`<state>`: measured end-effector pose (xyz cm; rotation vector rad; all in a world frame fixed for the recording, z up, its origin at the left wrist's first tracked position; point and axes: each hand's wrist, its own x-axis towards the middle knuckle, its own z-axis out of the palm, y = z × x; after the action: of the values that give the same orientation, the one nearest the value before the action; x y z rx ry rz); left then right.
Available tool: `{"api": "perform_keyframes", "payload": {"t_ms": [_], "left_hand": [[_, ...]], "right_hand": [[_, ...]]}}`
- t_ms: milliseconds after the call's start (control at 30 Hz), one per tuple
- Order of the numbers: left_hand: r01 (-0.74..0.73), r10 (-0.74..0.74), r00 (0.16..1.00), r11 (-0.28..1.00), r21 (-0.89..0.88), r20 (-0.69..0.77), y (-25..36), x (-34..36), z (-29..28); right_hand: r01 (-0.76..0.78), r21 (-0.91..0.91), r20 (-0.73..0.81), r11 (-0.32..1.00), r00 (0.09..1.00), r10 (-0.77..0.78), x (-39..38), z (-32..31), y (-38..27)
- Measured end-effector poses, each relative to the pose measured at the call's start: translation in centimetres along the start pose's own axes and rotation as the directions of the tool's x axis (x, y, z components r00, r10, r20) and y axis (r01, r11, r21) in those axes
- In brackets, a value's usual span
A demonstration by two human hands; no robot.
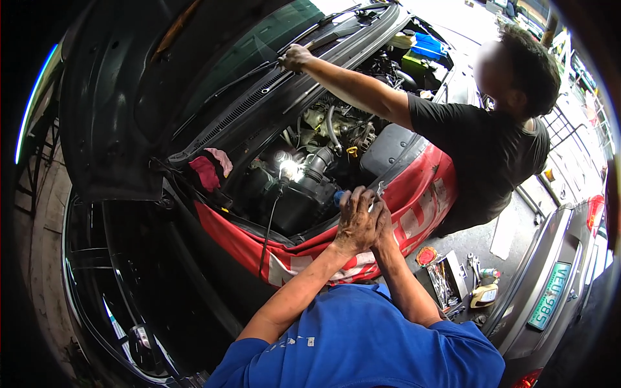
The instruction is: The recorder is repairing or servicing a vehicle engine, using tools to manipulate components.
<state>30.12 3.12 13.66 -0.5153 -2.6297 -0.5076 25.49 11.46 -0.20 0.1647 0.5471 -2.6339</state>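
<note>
My left hand and my right hand are together above the front edge of the car's open engine bay. The left hand's dirty fingers curl over, and the right hand presses against it from the right. A small shiny piece shows between the fingers, too covered to name. Just left of the fingertips is a small blue part. Beneath my wrists a red and white cover drapes over the car's front. A lit work lamp glows beside the black ribbed intake hose, its cord hanging over the cover.
A co-worker in black leans in from the right, one hand out by the windscreen. The raised hood stands at left. Pink and red rags lie on the bay's edge. A tool tray and a parked car are at lower right.
</note>
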Motion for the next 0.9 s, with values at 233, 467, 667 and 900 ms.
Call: {"api": "perform_keyframes", "payload": {"t_ms": [233,467,667,900], "left_hand": [[-0.141,0.144,0.989,0.986,-0.087,0.035,-0.8,0.0,-0.4],[-0.201,0.222,0.972,0.955,-0.219,0.076,-1.7,-0.5,-0.4],[-0.023,0.036,0.998,0.965,-0.260,0.047,-1.2,-0.3,-0.7],[0.188,-0.208,0.977,0.946,-0.263,-0.049,-0.9,-1.2,-0.1]], "right_hand": [[0.050,-0.053,-0.003,0.997,0.999,-0.050,2.4,-2.8,2.3],[0.101,-0.092,0.000,0.991,0.995,-0.102,3.9,-5.9,4.5],[0.147,-0.127,-0.002,0.981,0.989,-0.148,2.6,-10.4,5.6],[0.143,-0.128,-0.172,0.981,0.971,-0.164,-0.5,-2.1,3.8]]}}
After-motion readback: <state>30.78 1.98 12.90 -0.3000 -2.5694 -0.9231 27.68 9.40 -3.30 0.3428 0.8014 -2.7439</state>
